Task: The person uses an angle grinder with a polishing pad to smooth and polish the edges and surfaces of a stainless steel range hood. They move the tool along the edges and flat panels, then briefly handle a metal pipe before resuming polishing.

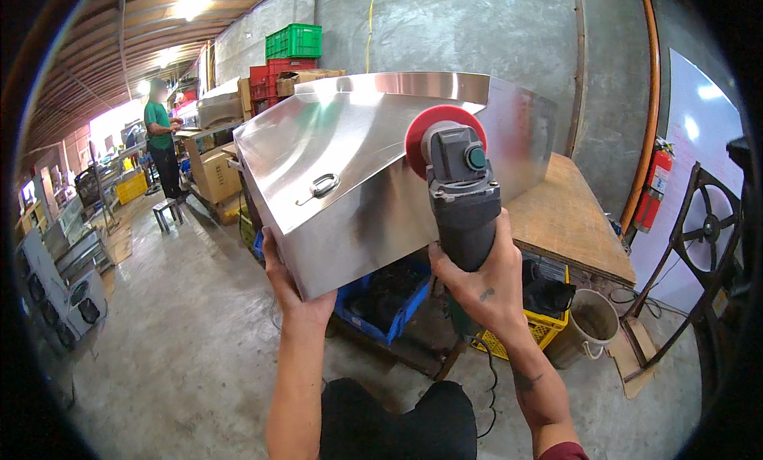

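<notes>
Left hand (300,295) and right hand (481,289) are bare. Right has a small dark tattoo-like mark (486,294) near the thumb base; right forearm (536,364) shows a thin dark marking (528,381). Maroon sleeve (564,452) above it. Left forearm (297,380) bare. Trousers (381,424) plain black.

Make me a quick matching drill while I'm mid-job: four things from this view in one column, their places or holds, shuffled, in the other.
Column one
1. Grinder
2. Metal piece
3. Yellow crate
4. Extinguisher

Column two
A. Beside the orange pipe
B. Held near one corner by the left hand
C. Just left of the bucket
D. Gripped by the right hand

Pairs: 1-D, 2-B, 3-C, 4-A
</notes>
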Available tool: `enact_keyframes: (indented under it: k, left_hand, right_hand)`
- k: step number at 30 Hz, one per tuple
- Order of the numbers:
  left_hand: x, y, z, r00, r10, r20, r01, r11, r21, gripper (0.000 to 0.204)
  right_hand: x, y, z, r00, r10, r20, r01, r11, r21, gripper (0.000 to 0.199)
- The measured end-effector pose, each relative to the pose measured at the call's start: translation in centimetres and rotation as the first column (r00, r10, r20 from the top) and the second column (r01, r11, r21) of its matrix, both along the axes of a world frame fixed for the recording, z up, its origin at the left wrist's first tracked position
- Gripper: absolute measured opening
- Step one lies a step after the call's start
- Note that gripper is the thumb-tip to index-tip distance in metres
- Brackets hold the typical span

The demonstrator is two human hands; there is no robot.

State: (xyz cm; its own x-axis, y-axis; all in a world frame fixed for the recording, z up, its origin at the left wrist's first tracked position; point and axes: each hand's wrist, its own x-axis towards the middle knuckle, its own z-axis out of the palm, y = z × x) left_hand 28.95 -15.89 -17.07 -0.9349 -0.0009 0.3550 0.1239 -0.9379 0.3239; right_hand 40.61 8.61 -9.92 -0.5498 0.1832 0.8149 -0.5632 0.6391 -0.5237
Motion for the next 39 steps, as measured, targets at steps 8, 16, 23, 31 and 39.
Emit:
enact_keyframes:
  k: [8, 16, 23, 31, 39]
  left_hand:
    - [0.4, 0.3, 0.9, 0.999, -0.007, 0.036, 0.006, 0.999, 0.032, 0.063]
    - [0.6, 0.7, 0.3, 0.999, 0.027, -0.041, -0.027, 1.0, -0.005, 0.068]
    - [0.3, 0.3, 0.3, 0.999, 0.029, -0.018, -0.029, 1.0, 0.001, 0.068]
    - [0.7, 0.7, 0.7, 1.0, 0.01, 0.016, -0.011, 1.0, 0.022, 0.067]
    - [0.4, 0.5, 0.5, 1.0, 0.021, -0.009, -0.021, 1.0, -0.022, 0.066]
  right_hand:
    - [-1.0, 1.2, 1.1, 0.999, -0.05, 0.01, 0.05, 0.997, -0.064, 0.071]
    - [0.7, -0.6, 0.0, 0.999, 0.022, 0.05, -0.022, 1.0, -0.008, 0.081]
    - [1.2, -1.1, 0.0, 0.998, 0.01, 0.066, -0.009, 1.0, -0.015, 0.069]
    - [0.3, 0.1, 0.2, 0.999, -0.017, 0.039, 0.017, 1.0, -0.008, 0.077]
    - [1.5, -1.8, -1.1, 0.996, 0.089, 0.014, -0.089, 0.996, 0.025, 0.064]
